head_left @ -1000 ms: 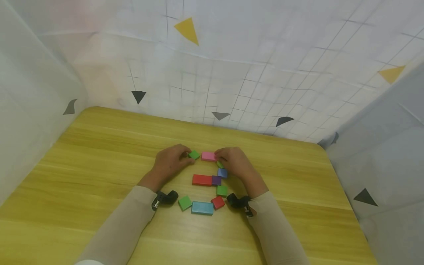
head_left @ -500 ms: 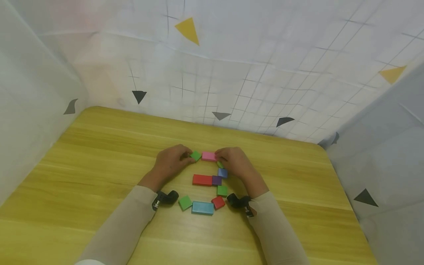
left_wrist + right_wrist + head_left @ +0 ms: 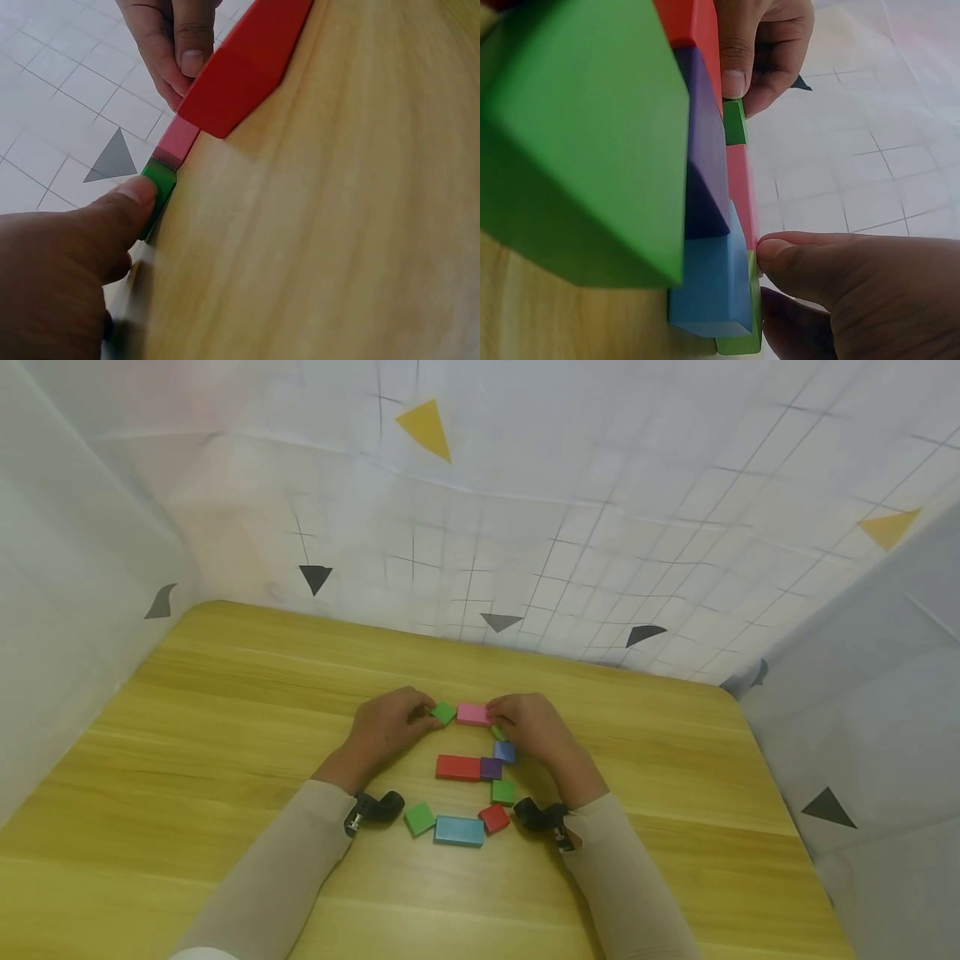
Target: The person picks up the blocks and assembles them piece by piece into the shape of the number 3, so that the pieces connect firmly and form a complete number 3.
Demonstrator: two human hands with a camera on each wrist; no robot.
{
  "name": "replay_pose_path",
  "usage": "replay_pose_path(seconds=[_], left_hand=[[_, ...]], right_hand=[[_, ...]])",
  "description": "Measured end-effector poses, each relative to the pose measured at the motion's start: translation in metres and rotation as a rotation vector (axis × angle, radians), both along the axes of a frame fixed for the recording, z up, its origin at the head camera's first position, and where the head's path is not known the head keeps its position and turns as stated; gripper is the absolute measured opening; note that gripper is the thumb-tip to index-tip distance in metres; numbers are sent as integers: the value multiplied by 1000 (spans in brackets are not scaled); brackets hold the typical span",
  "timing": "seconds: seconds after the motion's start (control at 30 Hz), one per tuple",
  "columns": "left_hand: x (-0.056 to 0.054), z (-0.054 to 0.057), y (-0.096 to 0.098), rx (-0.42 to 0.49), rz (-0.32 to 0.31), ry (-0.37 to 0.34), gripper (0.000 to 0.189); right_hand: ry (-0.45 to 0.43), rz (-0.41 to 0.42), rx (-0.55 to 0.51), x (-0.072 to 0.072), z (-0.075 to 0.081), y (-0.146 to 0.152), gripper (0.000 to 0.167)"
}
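My left hand (image 3: pixel 384 728) pinches a small green block (image 3: pixel 444 714) between thumb and fingers at the far end of the layout. In the left wrist view the green block (image 3: pixel 160 185) meets the end of a pink block (image 3: pixel 177 142). With thumb and fingertip, my right hand (image 3: pixel 534 727) holds the right end of the pink block (image 3: pixel 472 715). Under that hand, a yellow-green block (image 3: pixel 499 734) is partly hidden. Just nearer lie a blue block (image 3: pixel 504 752), a purple block (image 3: pixel 491 768) and a long red block (image 3: pixel 458 767).
Closer to me lie a green block (image 3: pixel 503 792), a red square block (image 3: pixel 494 818), a light blue long block (image 3: pixel 459 832) and another green block (image 3: pixel 420 819). All are on the wooden table (image 3: pixel 645 760). A patterned white cloth (image 3: pixel 525 527) hangs behind it.
My left hand has moved the small green block slightly right, toward the pink block, turning it a little. The right hand stays at the pink block, and the other blocks keep their places.
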State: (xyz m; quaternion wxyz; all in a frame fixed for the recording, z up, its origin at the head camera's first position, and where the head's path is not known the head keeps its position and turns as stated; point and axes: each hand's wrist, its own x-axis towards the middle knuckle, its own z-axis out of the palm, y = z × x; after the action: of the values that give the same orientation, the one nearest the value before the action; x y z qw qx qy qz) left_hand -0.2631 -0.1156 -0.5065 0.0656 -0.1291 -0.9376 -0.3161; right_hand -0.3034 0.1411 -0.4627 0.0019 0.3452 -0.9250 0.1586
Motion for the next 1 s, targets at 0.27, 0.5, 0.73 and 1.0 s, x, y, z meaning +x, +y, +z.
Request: replay_pose_path(seconds=[0.27,0.5,0.73,1.0], left_hand=[[0,0,0,15,3,-26,35],[1,3,1,-4,3,-35,36],[1,4,-1,-15,5,-49,37],[1,2,-1,-12,-4,-55,37]], right_hand=[[-7,-9,-31,-2,-3,3,18],[-49,-52,-108,-4,-6,9,20],[-66,-60,-217,-6,-9,9,18],[-84,-38,-252,-5,-12,11,14]])
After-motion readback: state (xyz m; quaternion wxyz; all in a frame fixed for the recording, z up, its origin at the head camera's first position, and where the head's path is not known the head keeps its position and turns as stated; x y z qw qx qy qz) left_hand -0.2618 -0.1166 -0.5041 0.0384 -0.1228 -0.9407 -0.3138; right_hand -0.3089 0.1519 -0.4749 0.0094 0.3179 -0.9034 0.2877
